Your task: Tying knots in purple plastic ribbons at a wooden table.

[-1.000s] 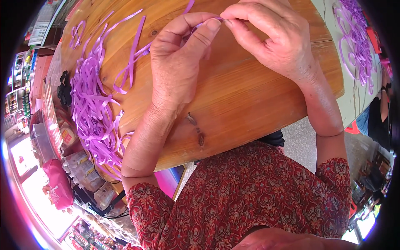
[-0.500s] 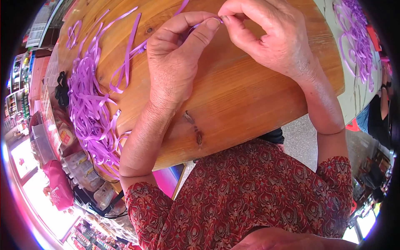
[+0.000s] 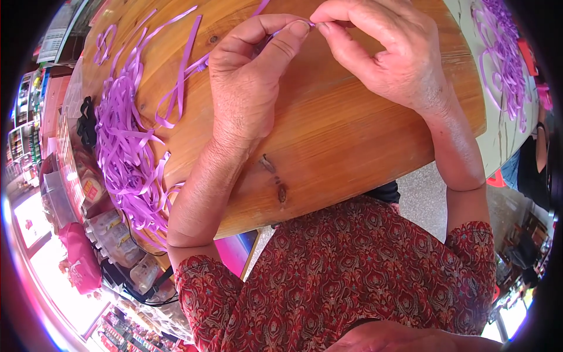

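Note:
Over the far part of the wooden table (image 3: 346,141), both of my hands meet at their fingertips. My left hand (image 3: 249,76) pinches a narrow purple ribbon (image 3: 198,66) between thumb and forefinger; its tail trails out leftward past my knuckles. A small bit of the ribbon shows between the two pinches. My right hand (image 3: 396,56) grips that end with thumb and index finger, its other fingers curled. Whether the ribbon is knotted there is too small to make out. To the left, a tangled heap of purple ribbons (image 3: 126,152) lies along the table edge.
On a pale table (image 3: 498,138) at the right rests another bunch of purple ribbons (image 3: 505,70). Clear plastic containers (image 3: 114,234) and a pink bag (image 3: 81,258) stand beyond the left edge. A person in dark clothing (image 3: 531,170) is at the far right.
Both hands have shifted very slightly to the right. The thumb and forefinger of my right hand now look straighter, still pinching the ribbon beside my left fingertips.

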Demonstrator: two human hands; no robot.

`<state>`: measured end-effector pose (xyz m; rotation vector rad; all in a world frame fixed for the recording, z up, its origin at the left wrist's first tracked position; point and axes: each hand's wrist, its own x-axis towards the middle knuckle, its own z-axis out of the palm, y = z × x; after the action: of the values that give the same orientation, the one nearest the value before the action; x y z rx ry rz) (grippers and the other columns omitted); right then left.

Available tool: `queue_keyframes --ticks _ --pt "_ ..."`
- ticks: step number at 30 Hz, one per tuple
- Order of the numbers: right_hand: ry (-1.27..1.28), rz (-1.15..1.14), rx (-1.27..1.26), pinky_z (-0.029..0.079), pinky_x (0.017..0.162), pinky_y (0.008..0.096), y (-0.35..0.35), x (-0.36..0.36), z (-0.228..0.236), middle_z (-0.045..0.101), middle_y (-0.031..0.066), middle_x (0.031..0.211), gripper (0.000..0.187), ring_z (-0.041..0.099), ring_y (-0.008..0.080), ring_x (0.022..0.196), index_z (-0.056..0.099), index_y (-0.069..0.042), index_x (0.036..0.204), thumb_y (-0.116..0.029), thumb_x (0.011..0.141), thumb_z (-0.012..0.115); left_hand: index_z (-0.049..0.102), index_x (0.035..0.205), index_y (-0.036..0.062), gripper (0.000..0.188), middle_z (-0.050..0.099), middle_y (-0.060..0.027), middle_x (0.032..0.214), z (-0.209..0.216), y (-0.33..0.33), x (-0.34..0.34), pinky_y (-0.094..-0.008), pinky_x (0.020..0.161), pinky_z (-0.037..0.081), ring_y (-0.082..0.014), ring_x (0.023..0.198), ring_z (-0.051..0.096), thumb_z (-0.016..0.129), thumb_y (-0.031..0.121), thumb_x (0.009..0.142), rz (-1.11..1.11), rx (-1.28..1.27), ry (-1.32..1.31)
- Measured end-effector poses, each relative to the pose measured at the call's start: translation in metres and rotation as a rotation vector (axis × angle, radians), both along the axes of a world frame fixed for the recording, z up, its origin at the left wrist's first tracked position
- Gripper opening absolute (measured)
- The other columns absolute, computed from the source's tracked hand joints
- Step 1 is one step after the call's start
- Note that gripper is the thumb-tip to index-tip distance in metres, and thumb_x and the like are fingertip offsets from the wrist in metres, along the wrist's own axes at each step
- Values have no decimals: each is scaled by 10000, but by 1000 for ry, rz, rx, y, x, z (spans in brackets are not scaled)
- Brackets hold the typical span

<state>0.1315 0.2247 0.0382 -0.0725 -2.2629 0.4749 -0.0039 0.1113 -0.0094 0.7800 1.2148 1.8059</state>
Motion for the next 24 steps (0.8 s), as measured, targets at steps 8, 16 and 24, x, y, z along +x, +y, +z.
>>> queue_keyframes --ticks 8,16,24 --pt "-20 -6 10 412 621 337 0 0 0 575 75 710 149 557 239 646 605 -40 812 21 699 680 674 948 -7 92 656 -8 855 0 0 0 -169 679 437 -42 778 563 636 14 867 24 -12 1" --pt "-14 -15 45 413 623 345 -1 -3 -3 557 77 707 150 547 245 652 587 -43 804 26 696 665 670 956 -9 100 663 -20 871 -1 -2 -1 -177 710 450 -54 802 577 637 6 863 7 0 7" --pt "625 230 135 425 625 350 30 -35 -52 527 77 689 164 545 259 657 548 -56 783 25 685 651 616 1074 -33 189 644 -83 1058 -4 3 6 -219 751 454 -98 854 580 568 -24 891 64 22 84"
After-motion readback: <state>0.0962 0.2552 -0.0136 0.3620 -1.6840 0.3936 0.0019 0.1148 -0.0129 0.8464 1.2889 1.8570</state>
